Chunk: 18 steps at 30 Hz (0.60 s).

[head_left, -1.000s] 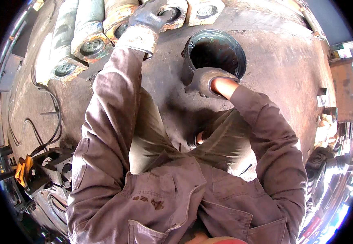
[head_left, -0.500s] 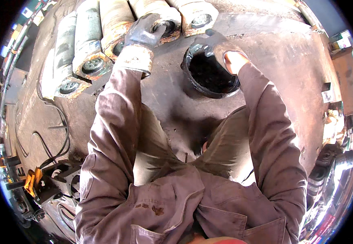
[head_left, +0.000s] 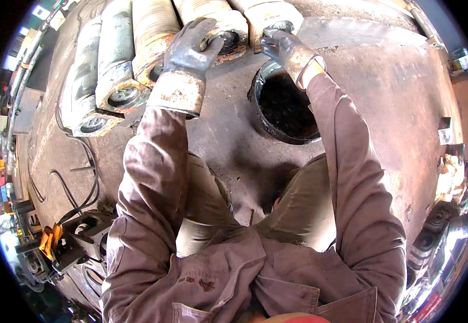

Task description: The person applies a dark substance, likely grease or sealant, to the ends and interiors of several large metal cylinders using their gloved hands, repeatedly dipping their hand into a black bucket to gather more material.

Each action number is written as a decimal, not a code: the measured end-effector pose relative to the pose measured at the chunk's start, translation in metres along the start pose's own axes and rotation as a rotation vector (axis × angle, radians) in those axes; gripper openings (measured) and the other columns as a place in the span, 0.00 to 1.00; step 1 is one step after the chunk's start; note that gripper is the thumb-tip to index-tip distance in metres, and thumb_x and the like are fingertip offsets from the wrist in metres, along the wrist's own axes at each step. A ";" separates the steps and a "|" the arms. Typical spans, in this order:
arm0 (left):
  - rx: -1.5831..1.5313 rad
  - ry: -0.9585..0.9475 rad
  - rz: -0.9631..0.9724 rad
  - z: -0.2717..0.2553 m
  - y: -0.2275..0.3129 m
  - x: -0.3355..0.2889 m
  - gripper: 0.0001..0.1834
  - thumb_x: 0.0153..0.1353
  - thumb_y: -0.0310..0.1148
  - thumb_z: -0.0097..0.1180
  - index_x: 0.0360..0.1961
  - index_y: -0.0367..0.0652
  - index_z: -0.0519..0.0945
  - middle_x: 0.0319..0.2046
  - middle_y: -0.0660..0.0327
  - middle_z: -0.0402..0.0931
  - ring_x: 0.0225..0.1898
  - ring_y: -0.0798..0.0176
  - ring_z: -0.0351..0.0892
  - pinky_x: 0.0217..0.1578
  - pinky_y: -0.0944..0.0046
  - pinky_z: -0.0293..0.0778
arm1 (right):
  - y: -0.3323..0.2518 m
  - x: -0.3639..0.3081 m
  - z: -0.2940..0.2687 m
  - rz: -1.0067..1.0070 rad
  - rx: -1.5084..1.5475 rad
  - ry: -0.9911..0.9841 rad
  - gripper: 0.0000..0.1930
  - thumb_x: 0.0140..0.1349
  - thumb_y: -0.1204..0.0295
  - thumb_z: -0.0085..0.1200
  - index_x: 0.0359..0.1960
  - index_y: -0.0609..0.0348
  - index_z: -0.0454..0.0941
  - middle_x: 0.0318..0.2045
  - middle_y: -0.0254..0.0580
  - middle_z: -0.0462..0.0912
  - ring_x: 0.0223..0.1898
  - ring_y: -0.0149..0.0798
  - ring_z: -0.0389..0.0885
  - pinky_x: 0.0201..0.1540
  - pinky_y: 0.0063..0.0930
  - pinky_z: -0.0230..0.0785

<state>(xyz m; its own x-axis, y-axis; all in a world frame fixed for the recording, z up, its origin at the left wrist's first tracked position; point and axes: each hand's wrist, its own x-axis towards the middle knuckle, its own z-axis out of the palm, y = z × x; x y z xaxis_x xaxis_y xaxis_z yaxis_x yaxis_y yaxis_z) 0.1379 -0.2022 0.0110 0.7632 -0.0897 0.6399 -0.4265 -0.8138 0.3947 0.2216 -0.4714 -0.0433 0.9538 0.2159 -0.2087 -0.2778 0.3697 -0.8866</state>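
Observation:
Both my hands wear dark gloves with pale, stained cuffs. My left hand (head_left: 193, 46) rests at the end of a rusty-edged metal cylinder (head_left: 236, 20), thumb apart from the fingers beside its round bore. At the far right of the row, my right hand (head_left: 283, 47) touches the bore in the end of another cylinder (head_left: 292, 16). Its fingers are bunched together, and whatever they may hold is hidden. Just below the right hand stands a black bucket (head_left: 255, 105) containing a dark, glossy substance (head_left: 285, 102).
More cylinders (head_left: 116, 46) lie side by side at the far left. A black cable (head_left: 96, 167) curls over the brown floor (head_left: 374, 97). Machinery with an orange part (head_left: 50, 240) sits at the lower left, and a long flat metal strip (head_left: 352, 33) lies at the far right.
My right hand has moved from the bucket's far rim up to the bore of the rightmost cylinder. My left hand stays at its cylinder. The view has shifted slightly.

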 end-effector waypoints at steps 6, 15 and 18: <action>-0.006 -0.022 0.022 -0.005 -0.005 0.002 0.26 0.64 0.37 0.73 0.62 0.46 0.84 0.61 0.48 0.83 0.65 0.48 0.82 0.66 0.54 0.78 | 0.012 0.025 0.018 -0.051 -0.022 0.002 0.20 0.70 0.61 0.66 0.58 0.59 0.83 0.46 0.46 0.88 0.45 0.38 0.88 0.51 0.27 0.83; -0.006 -0.022 0.059 -0.003 -0.010 0.001 0.28 0.62 0.44 0.71 0.63 0.49 0.84 0.62 0.52 0.82 0.67 0.46 0.79 0.67 0.49 0.75 | 0.008 0.014 0.021 -0.022 -0.177 -0.008 0.21 0.70 0.61 0.66 0.59 0.60 0.82 0.45 0.47 0.89 0.45 0.40 0.88 0.52 0.28 0.83; -0.011 -0.025 0.054 -0.001 -0.007 0.002 0.28 0.62 0.45 0.71 0.63 0.49 0.84 0.63 0.52 0.82 0.67 0.46 0.79 0.67 0.49 0.75 | 0.007 0.012 0.018 -0.004 -0.243 -0.012 0.22 0.70 0.61 0.67 0.59 0.61 0.82 0.45 0.48 0.89 0.45 0.41 0.88 0.52 0.29 0.83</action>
<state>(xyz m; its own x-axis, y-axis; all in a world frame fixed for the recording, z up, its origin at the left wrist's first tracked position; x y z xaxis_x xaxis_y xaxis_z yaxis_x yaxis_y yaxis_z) 0.1415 -0.1958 0.0100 0.7507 -0.1472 0.6440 -0.4725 -0.8010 0.3676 0.2290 -0.4498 -0.0447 0.9531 0.2262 -0.2011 -0.2367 0.1430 -0.9610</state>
